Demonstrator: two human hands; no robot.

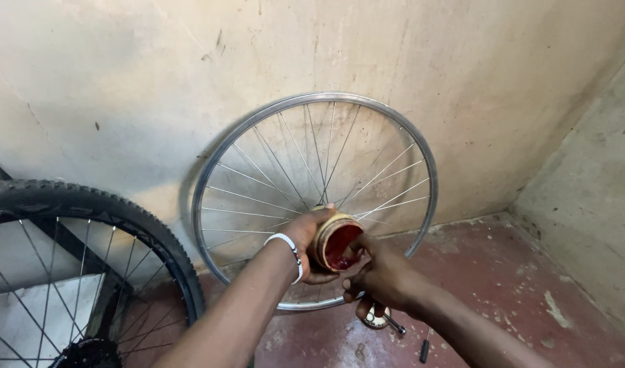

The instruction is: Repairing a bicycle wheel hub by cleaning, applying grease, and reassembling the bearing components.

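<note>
My left hand (304, 240) grips a small round tin (335, 240) tilted toward me, with dark red grease inside. A white bead bracelet (289, 252) circles that wrist. The fingers of my right hand (375, 272) reach into the tin's open mouth and touch the red grease. Both hands are held in front of a bare silver spoked bicycle rim (421, 146) that leans upright against the wall.
A bicycle wheel with a knobby black tyre (108, 204) stands at the left. On the red-stained floor (503, 272) below my hands lie a round metal part with an axle (380, 319) and a small dark-handled tool (425, 349). Concrete walls meet in a corner at the right.
</note>
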